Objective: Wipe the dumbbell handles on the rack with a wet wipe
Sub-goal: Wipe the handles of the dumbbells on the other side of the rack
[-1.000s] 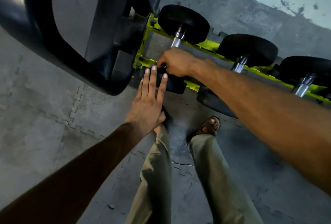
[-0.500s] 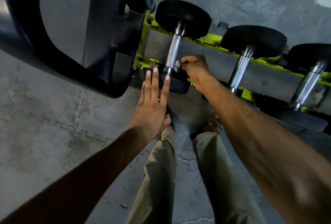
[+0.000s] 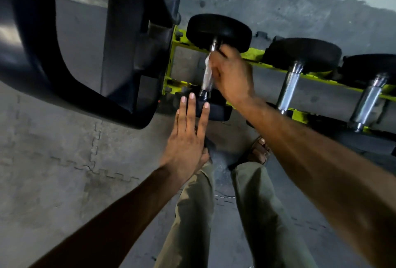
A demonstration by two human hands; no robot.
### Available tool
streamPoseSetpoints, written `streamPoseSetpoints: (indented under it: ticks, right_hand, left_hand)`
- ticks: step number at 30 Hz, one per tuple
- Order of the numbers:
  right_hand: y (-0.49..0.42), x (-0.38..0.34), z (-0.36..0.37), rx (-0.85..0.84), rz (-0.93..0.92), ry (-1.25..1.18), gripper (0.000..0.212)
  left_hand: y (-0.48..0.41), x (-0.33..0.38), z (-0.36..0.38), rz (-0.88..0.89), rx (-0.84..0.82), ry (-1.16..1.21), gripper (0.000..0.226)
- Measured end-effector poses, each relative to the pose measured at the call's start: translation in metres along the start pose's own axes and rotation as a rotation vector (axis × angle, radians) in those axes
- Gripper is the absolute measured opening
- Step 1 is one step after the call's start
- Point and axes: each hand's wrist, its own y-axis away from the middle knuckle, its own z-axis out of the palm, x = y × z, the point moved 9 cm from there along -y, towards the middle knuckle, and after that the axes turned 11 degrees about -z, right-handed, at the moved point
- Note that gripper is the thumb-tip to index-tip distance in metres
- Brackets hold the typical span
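One black machine frame [image 3: 64, 58] is seen at upper left, just beside the yellow-green rack [image 3: 255, 54]. At center, the left hand [image 3: 186, 139] is laid flat, fingers straight, fingertips against the near head [image 3: 216, 112] of the leftmost dumbbell [image 3: 218, 30]. Its chrome handle [image 3: 206, 84] is clasped through a white wet wipe [image 3: 207, 61] by the curled right hand [image 3: 231, 75]. Two further dumbbells [image 3: 302, 53] are racked at right.

Both forearms [image 3: 310, 160] are bare; loose olive-khaki trousers [image 3: 192, 214] on both legs; brown strapped sandal [image 3: 260, 150], toes showing, on right foot.
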Motion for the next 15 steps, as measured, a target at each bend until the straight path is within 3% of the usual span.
streamPoseSetpoints:
  ticks: [3, 5, 8, 15]
  right_hand:
    - [-0.007, 0.008, 0.014, -0.007, 0.004, 0.029, 0.028]
    - [0.012, -0.013, 0.033, -0.201, -0.142, 0.021, 0.039]
    - [0.020, -0.035, 0.028, -0.394, -0.369, -0.028, 0.038]
    - [-0.010, -0.020, 0.017, -0.435, -0.456, 0.042, 0.038]
  left_hand:
    - [-0.001, -0.003, 0.003, 0.011, 0.017, 0.006, 0.120]
    - [0.001, -0.002, 0.006, 0.018, 0.016, -0.005, 0.116]
    - [0.002, -0.003, 0.005, 0.020, 0.025, -0.008, 0.115]
    - [0.000, -0.006, 0.003, -0.002, 0.050, -0.048, 0.126]
